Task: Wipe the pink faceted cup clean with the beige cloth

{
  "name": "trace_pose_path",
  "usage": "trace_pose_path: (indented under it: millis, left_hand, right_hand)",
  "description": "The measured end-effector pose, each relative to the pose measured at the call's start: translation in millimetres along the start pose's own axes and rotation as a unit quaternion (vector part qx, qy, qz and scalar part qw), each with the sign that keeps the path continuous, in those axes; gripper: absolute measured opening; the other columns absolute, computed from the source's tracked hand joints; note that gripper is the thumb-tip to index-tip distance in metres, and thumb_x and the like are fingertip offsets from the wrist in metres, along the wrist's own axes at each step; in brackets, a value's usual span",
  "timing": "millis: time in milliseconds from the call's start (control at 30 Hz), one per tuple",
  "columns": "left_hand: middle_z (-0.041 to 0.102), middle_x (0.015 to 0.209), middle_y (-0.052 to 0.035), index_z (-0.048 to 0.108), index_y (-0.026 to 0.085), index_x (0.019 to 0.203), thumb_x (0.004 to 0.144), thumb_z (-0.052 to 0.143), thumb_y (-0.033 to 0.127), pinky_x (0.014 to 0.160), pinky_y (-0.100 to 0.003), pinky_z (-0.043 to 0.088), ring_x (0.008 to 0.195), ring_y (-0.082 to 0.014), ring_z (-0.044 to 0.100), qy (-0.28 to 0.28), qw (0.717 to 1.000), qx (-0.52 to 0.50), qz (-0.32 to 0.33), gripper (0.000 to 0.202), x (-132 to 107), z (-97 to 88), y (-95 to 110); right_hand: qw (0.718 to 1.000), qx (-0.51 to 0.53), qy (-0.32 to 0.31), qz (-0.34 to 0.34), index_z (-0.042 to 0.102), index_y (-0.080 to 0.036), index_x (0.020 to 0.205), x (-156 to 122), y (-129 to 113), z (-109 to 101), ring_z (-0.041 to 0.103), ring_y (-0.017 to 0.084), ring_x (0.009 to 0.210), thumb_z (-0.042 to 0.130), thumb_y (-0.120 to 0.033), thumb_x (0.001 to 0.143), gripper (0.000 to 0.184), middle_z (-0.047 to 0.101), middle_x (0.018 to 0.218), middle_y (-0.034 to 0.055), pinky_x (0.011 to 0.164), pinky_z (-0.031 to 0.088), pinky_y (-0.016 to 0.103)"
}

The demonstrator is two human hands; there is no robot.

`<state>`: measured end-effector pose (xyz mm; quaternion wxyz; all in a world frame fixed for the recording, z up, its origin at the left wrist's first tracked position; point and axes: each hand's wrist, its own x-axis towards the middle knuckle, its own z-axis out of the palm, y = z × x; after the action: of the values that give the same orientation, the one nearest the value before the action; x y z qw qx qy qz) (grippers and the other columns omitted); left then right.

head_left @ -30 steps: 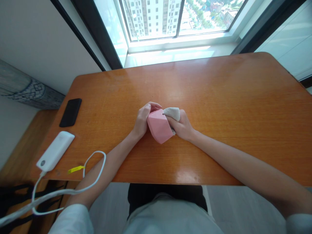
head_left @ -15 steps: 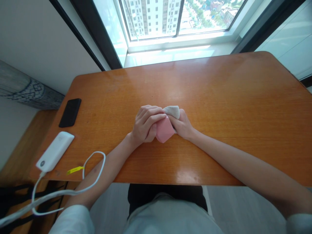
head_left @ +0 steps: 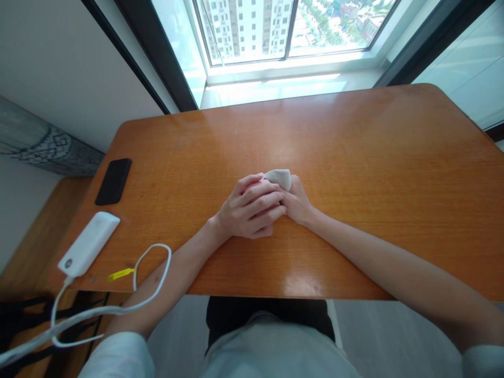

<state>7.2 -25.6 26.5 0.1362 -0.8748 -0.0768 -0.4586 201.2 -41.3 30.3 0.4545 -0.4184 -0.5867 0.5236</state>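
My left hand (head_left: pixel 250 206) lies curled over a pink faceted object (head_left: pixel 256 185), hiding nearly all of it. Only a thin pink sliver shows above the fingers. My right hand (head_left: pixel 297 203) presses a folded grey cloth (head_left: pixel 279 179) against the object's far side. Both hands touch at the middle of the orange wooden table (head_left: pixel 354 157), resting close together, with my forearms lying on the tabletop.
A black phone (head_left: pixel 113 181) and a white power bank (head_left: pixel 88 244) lie at the table's left side. A white cable (head_left: pixel 170 260) with a yellow tag (head_left: pixel 121 274) loops over my left forearm. A bright window lies beyond the far edge.
My left hand has slid rightward over the pink object, covering what showed before. The cloth stays in my right hand, with little movement.
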Motion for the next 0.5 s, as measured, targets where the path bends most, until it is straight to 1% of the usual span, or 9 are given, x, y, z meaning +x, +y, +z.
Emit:
trace_pose_path:
  millis: [100, 167, 300, 367, 500]
  left_hand:
    - [0.083, 0.129, -0.0023, 0.072, 0.035, 0.125, 0.095, 0.066, 0.028, 0.121, -0.061, 0.059, 0.13, -0.029, 0.078, 0.003, 0.998, -0.038, -0.056, 0.031, -2.7, 1.7, 0.8]
    - [0.083, 0.13, -0.0049, 0.071, 0.032, 0.126, 0.094, 0.064, 0.026, 0.122, -0.063, 0.057, 0.132, -0.0302, 0.076, 0.015, 0.995, -0.052, -0.082, 0.033, -2.5, 2.2, 1.0]
    - [0.082, 0.13, -0.0098, 0.07, 0.027, 0.127, 0.094, 0.061, 0.025, 0.113, -0.059, 0.061, 0.129, -0.0312, 0.075, 0.024, 0.994, -0.045, -0.096, 0.035, 0.7, 1.3, 0.4]
    - [0.081, 0.131, -0.0098, 0.069, 0.027, 0.129, 0.096, 0.06, 0.025, 0.109, -0.056, 0.062, 0.128, -0.0306, 0.075, 0.018, 0.993, -0.052, -0.108, 0.035, 2.4, 0.1, 0.1]
    - [0.08, 0.134, -0.0109, 0.068, 0.027, 0.134, 0.103, 0.055, 0.027, 0.108, -0.055, 0.061, 0.127, -0.0302, 0.073, 0.009, 0.988, -0.077, -0.134, 0.034, 5.1, -3.2, 0.4]
  right_hand:
    - [1.0, 0.013, 0.006, -0.024, 0.059, -0.022, 0.073, 0.9, 3.7, -0.2, 0.044, 0.012, 0.066, 0.074, -0.061, 0.097, 0.048, 0.051, 0.069, -0.0032, 0.06, 0.04, 0.028]
    - [0.999, 0.002, 0.017, -0.04, 0.057, -0.022, 0.071, 1.9, 5.3, -0.5, 0.043, 0.012, 0.065, 0.072, -0.065, 0.096, 0.053, 0.049, 0.068, -0.0036, 0.06, 0.039, 0.028]
    - [0.999, -0.005, 0.028, -0.046, 0.057, -0.022, 0.069, 3.6, 3.5, -0.6, 0.043, 0.013, 0.066, 0.072, -0.07, 0.095, 0.056, 0.05, 0.069, -0.0028, 0.061, 0.039, 0.029]
    - [0.999, -0.005, 0.03, -0.044, 0.056, -0.022, 0.069, 3.8, 1.9, -0.4, 0.043, 0.013, 0.066, 0.073, -0.072, 0.093, 0.058, 0.049, 0.069, -0.0028, 0.06, 0.039, 0.029]
    - [0.998, -0.005, 0.029, -0.053, 0.056, -0.022, 0.069, 3.2, 0.6, -0.1, 0.042, 0.013, 0.066, 0.073, -0.071, 0.094, 0.057, 0.049, 0.068, -0.0034, 0.061, 0.039, 0.029]
